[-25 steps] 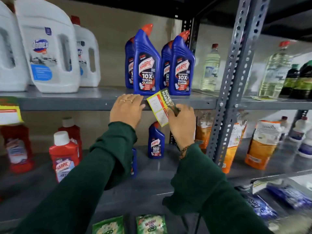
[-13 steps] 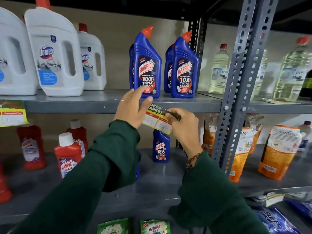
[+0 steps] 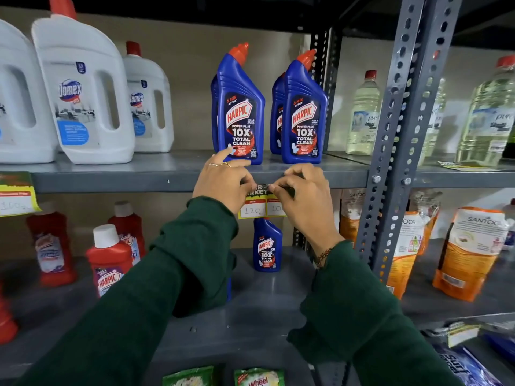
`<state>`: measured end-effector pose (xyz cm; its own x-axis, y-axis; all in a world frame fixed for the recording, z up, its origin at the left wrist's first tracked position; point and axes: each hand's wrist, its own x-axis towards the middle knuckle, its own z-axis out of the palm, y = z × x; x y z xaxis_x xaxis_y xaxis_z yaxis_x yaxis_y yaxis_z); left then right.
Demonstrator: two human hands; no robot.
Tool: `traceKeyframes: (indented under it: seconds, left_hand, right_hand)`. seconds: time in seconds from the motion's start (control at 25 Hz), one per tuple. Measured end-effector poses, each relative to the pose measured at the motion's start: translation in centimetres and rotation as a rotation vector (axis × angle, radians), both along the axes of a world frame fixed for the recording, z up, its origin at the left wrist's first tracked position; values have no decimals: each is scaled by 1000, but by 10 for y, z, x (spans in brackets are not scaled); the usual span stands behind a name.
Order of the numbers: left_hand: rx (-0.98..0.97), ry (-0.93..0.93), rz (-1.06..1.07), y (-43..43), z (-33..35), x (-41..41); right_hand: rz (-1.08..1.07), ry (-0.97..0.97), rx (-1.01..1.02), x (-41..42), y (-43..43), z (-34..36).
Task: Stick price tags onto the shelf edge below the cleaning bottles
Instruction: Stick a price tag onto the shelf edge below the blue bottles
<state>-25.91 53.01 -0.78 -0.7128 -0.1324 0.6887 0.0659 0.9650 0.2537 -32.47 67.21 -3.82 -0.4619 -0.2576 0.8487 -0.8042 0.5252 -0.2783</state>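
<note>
Shelf edge [image 3: 111, 183], price tag [image 3: 257, 206] half-hidden

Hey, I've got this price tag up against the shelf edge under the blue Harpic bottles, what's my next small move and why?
Probably press and smooth the tag's top strip along the shelf edge, thumbs sliding outward. Both hands, left and right, pinch its top at the edge below the two Harpic bottles, and it looks level, but its lower half hangs free, so it may not be stuck yet.
</note>
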Motion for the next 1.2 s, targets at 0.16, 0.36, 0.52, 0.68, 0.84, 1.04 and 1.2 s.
traceKeyframes:
  seconds: [0.16, 0.36, 0.52, 0.68, 0.84, 1.04, 1.2]
  left_hand:
    - [-52, -50, 45, 5, -7, -6]
    - [-74, -55, 77, 10, -7, -11]
    - [-29, -34, 64, 10, -7, -11]
    - [39, -28, 42, 12, 2, -9]
    - [95, -24, 63, 16, 7, -10]
    - [88, -24, 109, 14, 8, -13]
    - [71, 6, 106, 14, 6, -15]
  right_hand:
    - [31, -30, 26, -2, 0, 2]
    - [-15, -3, 25, -3, -3, 2]
    - [-45, -23, 15, 0, -6, 6]
    - [-69, -103, -13, 1, -6, 16]
    - [-59, -107, -78, 1, -9, 22]
    - [-76, -105, -88, -4, -10, 23]
    - [-44, -118, -115, -6, -10, 22]
